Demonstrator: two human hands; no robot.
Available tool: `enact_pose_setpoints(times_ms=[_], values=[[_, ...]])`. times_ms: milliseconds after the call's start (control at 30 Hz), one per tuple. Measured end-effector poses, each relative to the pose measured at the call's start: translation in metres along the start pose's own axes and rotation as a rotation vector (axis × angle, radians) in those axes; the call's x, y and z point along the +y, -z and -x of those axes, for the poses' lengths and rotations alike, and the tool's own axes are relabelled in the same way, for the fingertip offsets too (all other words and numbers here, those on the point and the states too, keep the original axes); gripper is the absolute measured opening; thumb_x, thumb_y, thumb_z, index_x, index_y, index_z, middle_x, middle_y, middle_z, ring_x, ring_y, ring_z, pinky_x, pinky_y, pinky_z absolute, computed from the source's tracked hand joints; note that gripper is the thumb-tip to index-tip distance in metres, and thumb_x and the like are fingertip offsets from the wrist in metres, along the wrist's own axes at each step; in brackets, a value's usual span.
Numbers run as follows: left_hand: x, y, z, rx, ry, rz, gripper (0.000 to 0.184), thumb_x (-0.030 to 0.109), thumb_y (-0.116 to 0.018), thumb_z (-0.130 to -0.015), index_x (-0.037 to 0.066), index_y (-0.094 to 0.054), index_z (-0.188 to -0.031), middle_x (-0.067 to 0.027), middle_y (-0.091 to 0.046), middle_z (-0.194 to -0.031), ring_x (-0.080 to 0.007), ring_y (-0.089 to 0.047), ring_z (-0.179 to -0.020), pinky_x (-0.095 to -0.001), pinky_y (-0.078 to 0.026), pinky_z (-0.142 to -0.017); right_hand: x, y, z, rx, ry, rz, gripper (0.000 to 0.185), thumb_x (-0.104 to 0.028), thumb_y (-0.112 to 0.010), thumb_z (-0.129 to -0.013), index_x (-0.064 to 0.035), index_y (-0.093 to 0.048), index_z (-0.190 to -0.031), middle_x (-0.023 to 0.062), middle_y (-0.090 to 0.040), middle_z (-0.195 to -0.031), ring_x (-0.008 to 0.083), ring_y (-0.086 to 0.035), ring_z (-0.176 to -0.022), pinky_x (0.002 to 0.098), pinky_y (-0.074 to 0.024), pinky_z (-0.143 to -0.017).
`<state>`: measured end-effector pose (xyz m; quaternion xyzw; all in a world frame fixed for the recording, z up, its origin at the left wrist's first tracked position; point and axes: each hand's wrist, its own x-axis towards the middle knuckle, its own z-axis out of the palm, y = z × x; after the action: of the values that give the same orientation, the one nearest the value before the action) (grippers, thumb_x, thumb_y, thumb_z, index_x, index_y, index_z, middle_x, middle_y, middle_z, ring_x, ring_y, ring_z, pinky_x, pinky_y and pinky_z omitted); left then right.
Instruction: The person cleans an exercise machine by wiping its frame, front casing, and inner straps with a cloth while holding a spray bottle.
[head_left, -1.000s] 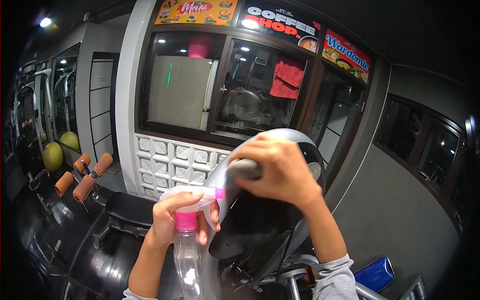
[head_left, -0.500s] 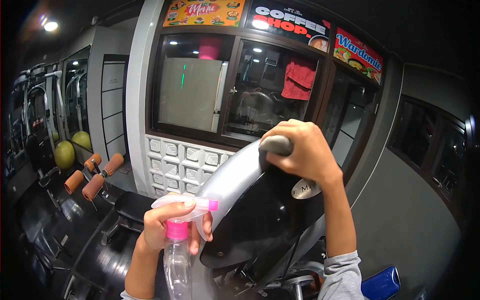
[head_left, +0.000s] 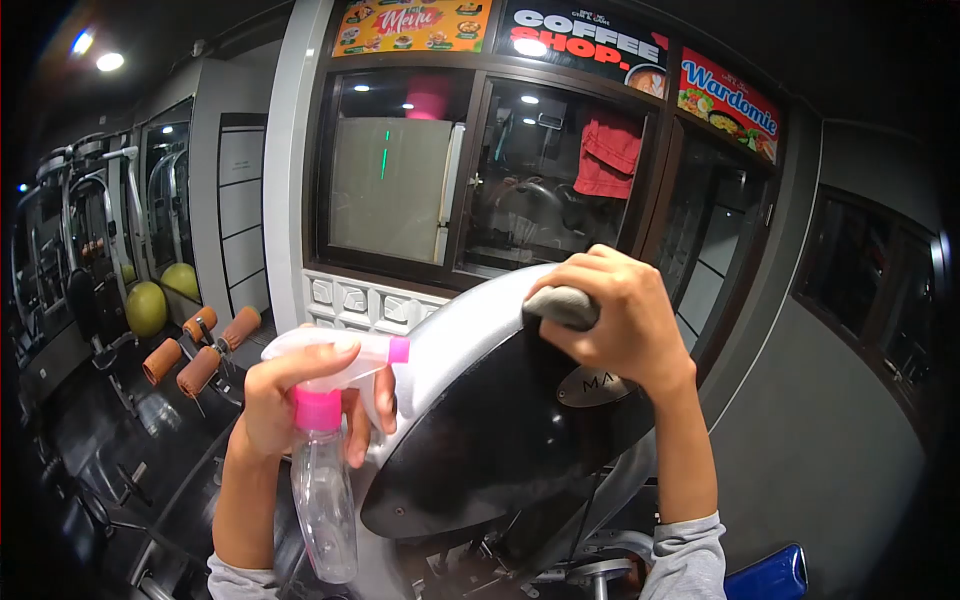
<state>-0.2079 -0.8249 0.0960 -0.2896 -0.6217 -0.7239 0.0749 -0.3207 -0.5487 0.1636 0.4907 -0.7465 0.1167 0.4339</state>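
Orange sign (head_left: 411, 27), above the left window: "Menu" in white script, with smaller lettering above it too small to read. Black sign (head_left: 560, 50), beside it: "COFFEE" in white over "SHOP." in red; of the tiny print above, only "GYM &" is legible. Red sign (head_left: 729, 120), further right: "Wardomie" in pale blue letters. Oval badge (head_left: 590, 388) on the black side of the machine (head_left: 490, 450): "MA", the rest hidden by the right hand (head_left: 625, 325). Pale door (head_left: 242, 200), far left: small, unreadable print.
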Motion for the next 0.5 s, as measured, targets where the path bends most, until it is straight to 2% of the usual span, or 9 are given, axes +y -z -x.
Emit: enact_pose_setpoints(times_ms=[33,100,133,200,300,367,400,500], values=[[0.003,-0.003,-0.004,0.050,0.002,-0.063,0.055,0.035,-0.043,-0.089,-0.014,-0.060,-0.072,-0.0292,-0.063,-0.065,-0.0302,-0.056,-0.035,-0.0322,-0.048,-0.039,0.001,-0.001,0.002,0.001,0.000,-0.003,0.019,-0.015,-0.077,-0.066,-0.0164,-0.073,-0.084,-0.0005,-0.070,-0.086,0.0226,-0.064,-0.079,0.0344,-0.0551,-0.072],[0.003,0.001,-0.012,0.022,0.014,-0.076,0.055,0.037,-0.044,-0.090,-0.013,-0.060,-0.074,-0.0278,-0.064,-0.068,-0.0302,-0.057,-0.037,-0.0320,-0.049,-0.040,0.002,-0.002,0.006,0.055,-0.020,-0.066,0.024,-0.006,-0.077,-0.062,-0.0119,-0.073,-0.085,0.0028,-0.072,-0.087,0.0217,-0.064,-0.079,0.0320,-0.0538,-0.073],[0.005,0.002,-0.016,0.013,0.082,-0.055,0.053,0.037,-0.045,-0.092,-0.011,-0.061,-0.078,-0.0249,-0.065,-0.071,-0.0276,-0.061,-0.042,-0.0306,-0.050,-0.041,-0.004,-0.003,0.007,0.053,-0.011,-0.001,0.019,-0.016,-0.078,-0.066,-0.0167,-0.072,-0.085,-0.0018,-0.071,-0.088,0.0207,-0.065,-0.081,0.0339,-0.0559,-0.071],[0.009,0.002,-0.024,0.018,0.176,-0.040,0.050,0.038,-0.047,-0.094,-0.008,-0.063,-0.084,-0.0206,-0.067,-0.075,-0.0249,-0.065,-0.048,-0.0293,-0.052,-0.043,-0.019,-0.010,0.010,0.045,0.032,-0.044,0.021,-0.017,-0.078,-0.066,-0.0164,-0.072,-0.086,-0.0021,-0.071,-0.089,0.0204,-0.065,-0.081,0.0336,-0.0561,-0.070],[0.011,0.001,-0.031,0.030,0.207,-0.072,0.048,0.038,-0.049,-0.094,-0.007,-0.064,-0.084,-0.0196,-0.067,-0.075,-0.0247,-0.065,-0.048,-0.0297,-0.052,-0.043,-0.045,-0.017,0.016,0.068,0.151,-0.066,0.021,-0.018,-0.079,-0.070,-0.0155,-0.070,-0.088,-0.0039,-0.071,-0.089,0.0178,-0.064,-0.080,0.0305,-0.0553,-0.062],[0.009,0.001,-0.035,0.019,0.206,-0.079,0.046,0.037,-0.050,-0.095,-0.006,-0.064,-0.084,-0.0187,-0.067,-0.074,-0.0247,-0.064,-0.047,-0.0300,-0.052,-0.044,-0.050,-0.019,0.026,0.057,0.177,-0.121,0.035,-0.013,-0.082,-0.059,-0.0201,-0.074,-0.092,-0.0054,-0.073,-0.094,0.0151,-0.063,-0.073,0.0276,-0.0549,-0.060],[0.008,0.000,-0.037,-0.002,0.222,-0.088,0.046,0.037,-0.050,-0.094,-0.006,-0.064,-0.084,-0.0184,-0.067,-0.074,-0.0246,-0.063,-0.047,-0.0301,-0.052,-0.044,-0.050,-0.018,0.030,0.098,0.209,-0.075,0.021,-0.019,-0.079,-0.070,-0.0188,-0.071,-0.089,-0.0069,-0.070,-0.087,0.0139,-0.063,-0.075,0.0256,-0.0535,-0.059],[0.009,-0.007,-0.041,-0.029,0.251,-0.122,0.047,0.037,-0.049,-0.094,-0.006,-0.063,-0.083,-0.0175,-0.067,-0.074,-0.0240,-0.062,-0.045,-0.0302,-0.052,-0.043,-0.030,-0.008,0.036,0.106,0.162,-0.055,0.023,-0.020,-0.081,-0.067,-0.0200,-0.071,-0.089,-0.0075,-0.070,-0.086,0.0135,-0.063,-0.074,0.0258,-0.0535,-0.059]])
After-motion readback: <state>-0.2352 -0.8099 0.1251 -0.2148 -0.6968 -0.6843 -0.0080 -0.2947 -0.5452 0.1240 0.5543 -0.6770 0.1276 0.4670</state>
